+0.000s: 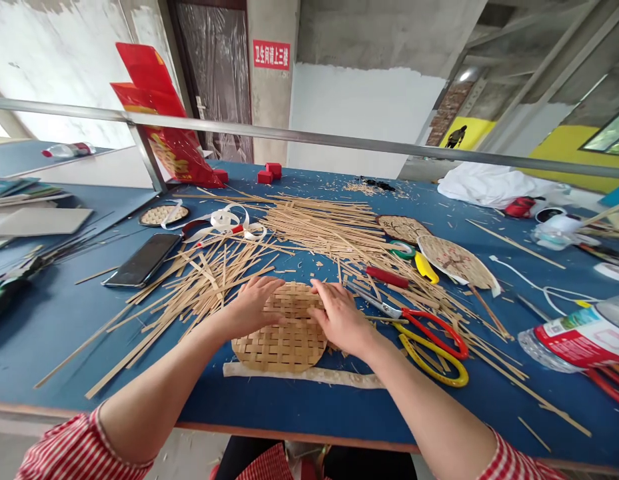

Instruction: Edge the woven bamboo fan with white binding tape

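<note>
Tan woven bamboo-like panel spread beneath two open bare hands

Centred at the near side of a blue-topped worktable (pixel 289 413), a rounded panel of flat tan strips in an over-under weave (pixel 284 353) lies directly before a seated person in red-and-white checked sleeves (pixel 72 450). Its central place seems chosen so both hands can reach it equally.

The person's left hand (pixel 254 305) comes in from the left, the right hand (pixel 340 317) from the right. Each is gently curved, with a wide gap between thumb and fingers, and neither is closed into a fist. They sit low over the panel's far half, fingertips at or near the weave, apparently to steady or feel it rather than to lift it. Whether any fingertip presses down or hooks under the far edge cannot be told.

Along the panel's near edge runs a long, pale, narrow strip (pixel 349 378); whether the two touch is unclear.

Loose tan strips fan out in one heap to the left (pixel 209 287) and another beyond the hands (pixel 324 223), probably kept there within easy reach. To the right of the right hand, steel-bladed scissors with one red and one yellow handle loop (pixel 408 315) lie with their handles towards the person, a placing that would suit a quick pick-up. Farther left, a black smartphone (pixel 143 261) lies flat beside coiled white ribbon (pixel 224 219).
</note>
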Available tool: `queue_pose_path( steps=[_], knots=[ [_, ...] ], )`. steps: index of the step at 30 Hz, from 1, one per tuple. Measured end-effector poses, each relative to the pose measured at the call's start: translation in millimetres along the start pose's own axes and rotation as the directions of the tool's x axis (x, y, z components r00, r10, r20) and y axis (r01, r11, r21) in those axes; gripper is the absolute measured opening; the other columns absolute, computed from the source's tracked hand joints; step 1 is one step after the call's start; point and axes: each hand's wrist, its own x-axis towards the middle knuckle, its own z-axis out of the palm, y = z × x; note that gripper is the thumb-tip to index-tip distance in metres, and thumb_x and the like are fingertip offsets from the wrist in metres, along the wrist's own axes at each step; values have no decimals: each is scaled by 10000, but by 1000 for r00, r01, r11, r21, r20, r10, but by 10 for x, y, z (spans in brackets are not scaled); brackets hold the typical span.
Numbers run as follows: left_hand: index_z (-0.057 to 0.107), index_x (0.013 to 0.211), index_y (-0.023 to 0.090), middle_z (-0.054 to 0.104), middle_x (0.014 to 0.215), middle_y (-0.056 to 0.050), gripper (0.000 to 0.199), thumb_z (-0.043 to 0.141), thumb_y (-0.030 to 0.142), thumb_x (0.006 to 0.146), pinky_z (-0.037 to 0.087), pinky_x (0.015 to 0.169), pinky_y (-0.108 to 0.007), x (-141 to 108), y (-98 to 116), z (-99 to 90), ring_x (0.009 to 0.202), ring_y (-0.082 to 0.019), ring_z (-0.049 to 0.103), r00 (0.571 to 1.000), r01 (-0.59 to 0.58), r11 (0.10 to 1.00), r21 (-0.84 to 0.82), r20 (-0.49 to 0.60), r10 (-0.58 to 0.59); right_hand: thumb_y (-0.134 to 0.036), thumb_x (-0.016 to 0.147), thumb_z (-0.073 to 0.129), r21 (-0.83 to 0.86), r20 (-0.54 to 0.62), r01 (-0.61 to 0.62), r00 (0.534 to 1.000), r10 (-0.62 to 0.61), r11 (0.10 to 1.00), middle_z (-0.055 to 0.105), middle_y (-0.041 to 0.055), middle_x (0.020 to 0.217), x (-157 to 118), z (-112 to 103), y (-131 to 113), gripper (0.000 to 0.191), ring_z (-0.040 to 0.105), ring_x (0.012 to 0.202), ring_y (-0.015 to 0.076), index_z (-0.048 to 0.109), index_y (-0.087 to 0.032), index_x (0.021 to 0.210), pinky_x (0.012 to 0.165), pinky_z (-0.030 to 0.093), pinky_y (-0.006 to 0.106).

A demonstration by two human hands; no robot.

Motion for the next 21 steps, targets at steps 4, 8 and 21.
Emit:
queue_pose_path(
  steps=[4,8,21],
  knots=[
    [214,1322,132,157,1404,-123,819,442,595,687,99,1011,-426,-86,1,47,1272,-280,97,995,-26,996,90,102,17,-221,806,399,-37,0,-55,998,55,998,541,76,1041,-47,-167,239,271,424,991,222,500,-184,1054,869,315,399],
    [176,1328,78,118,1404,-149,863,360,638,698,53,1021,-405,-136,39,121,1285,-263,40,986,-80,991,105,157,63,-248,750,491,-18,87,-48,995,50,999,586,26,883,-124,-300,401,109,456,908,211,575,-218,814,804,362,379],
    [533,1049,181,561,1079,-69,371,378,417,807,330,901,-302,-85,-233,-292,1033,-196,479,655,-124,800,-587,-655,-378,-246,765,490,66,12,-32,999,32,997,570,34,840,-149,-507,297,88,488,869,192,558,-202,730,788,378,345]
  ],
)
